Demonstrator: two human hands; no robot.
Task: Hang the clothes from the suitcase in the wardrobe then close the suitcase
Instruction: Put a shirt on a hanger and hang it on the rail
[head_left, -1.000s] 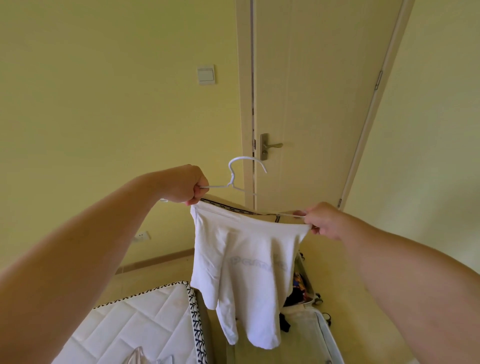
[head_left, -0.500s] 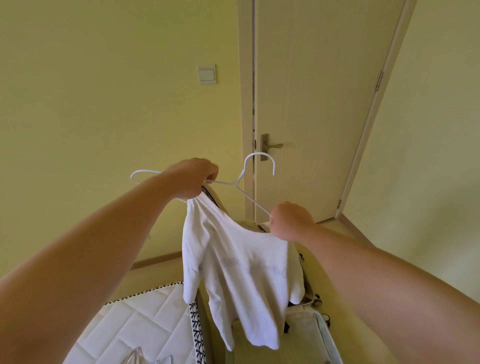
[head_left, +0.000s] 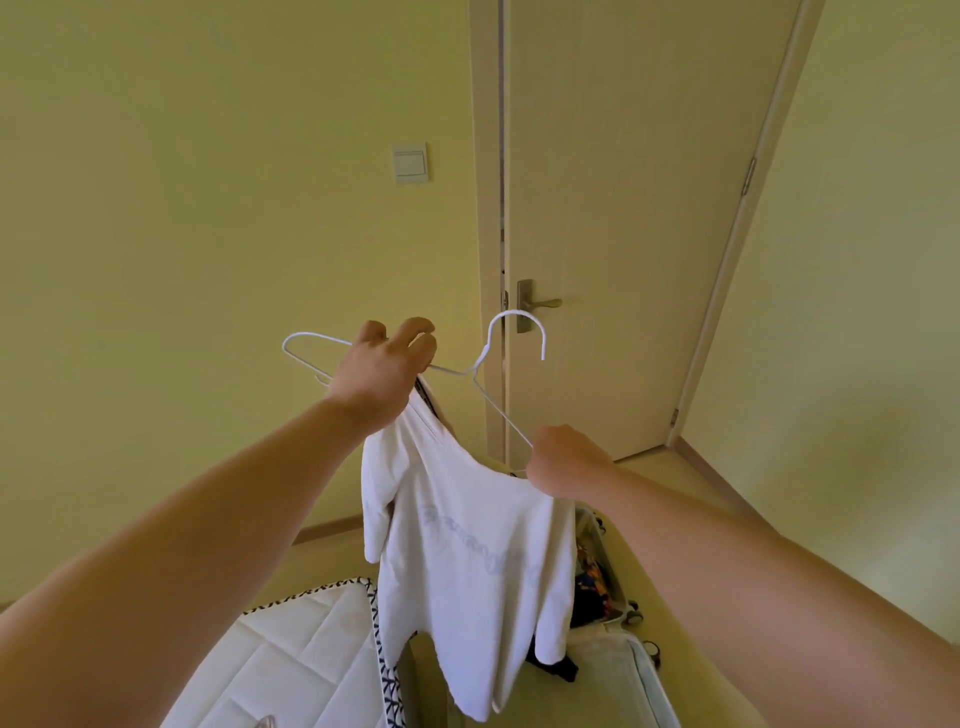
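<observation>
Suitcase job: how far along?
Done: nothing visibly hung. In hand: left hand and right hand work the white hanger into the white shirt. Left: the suitcase is open with clothes inside; no wardrobe in view.

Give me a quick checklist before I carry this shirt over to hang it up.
1. Left hand grips hanger: ok.
2. Right hand holds hanger's other end with the white shirt: ok.
3. Shirt seated on both hanger shoulders: not ok; left end is bare wire.
4. Hook free: ok.
5. Wardrobe in view: not ok.
6. Suitcase emptied: not ok; clothes remain.
</observation>
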